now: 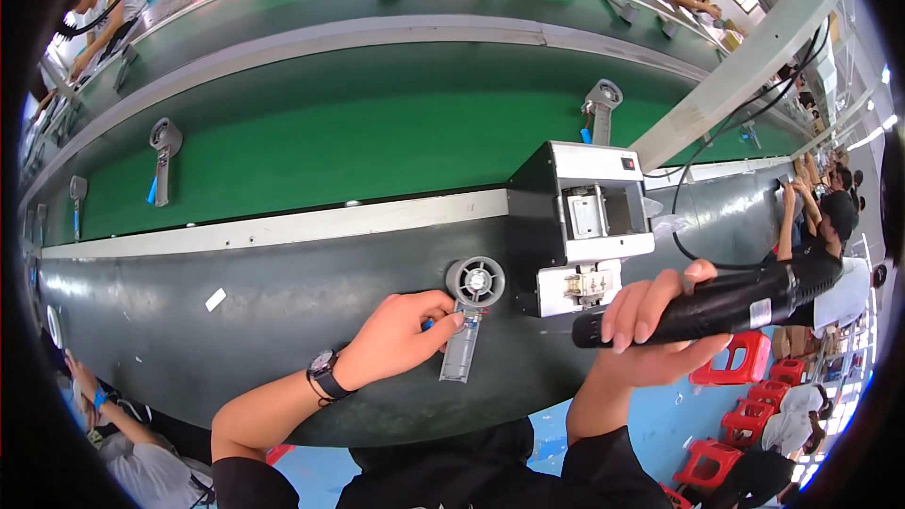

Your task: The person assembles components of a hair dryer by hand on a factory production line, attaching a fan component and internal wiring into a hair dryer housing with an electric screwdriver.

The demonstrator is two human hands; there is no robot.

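Fingers on the left hand (pixel 401 337) are pinched down on a small grey handheld fan (pixel 468 316), right around where the round head meets the flat see-through handle. That fan is lying flat on the dark bench (pixel 283 320), just in front of the metal rail of the green conveyor belt (pixel 358 146). You can see a bit of blue peeking out between the fingertips, can't tell what it is. There's a black wristwatch (pixel 325 372) on that arm.

Right hand (pixel 650 330) is wrapped tight around a black electric screwdriver (pixel 702 306), held up off the bench and lying roughly sideways, blunt end pointing left toward the fan. Its black cable (pixel 683 188) loops up and away to the right.

Just beside the fan, on the right, sits a black and white box-shaped machine (pixel 584 221) with a little metal mechanism on its front face.

More of the same grey fans are out on the belt, one on the left (pixel 163 155) and one further right (pixel 600 106). A small white scrap (pixel 216 299) lies on the bench well to the left. Other people are working along the line on both sides, and red plastic stools (pixel 745 358) stand on the blue floor at lower right.
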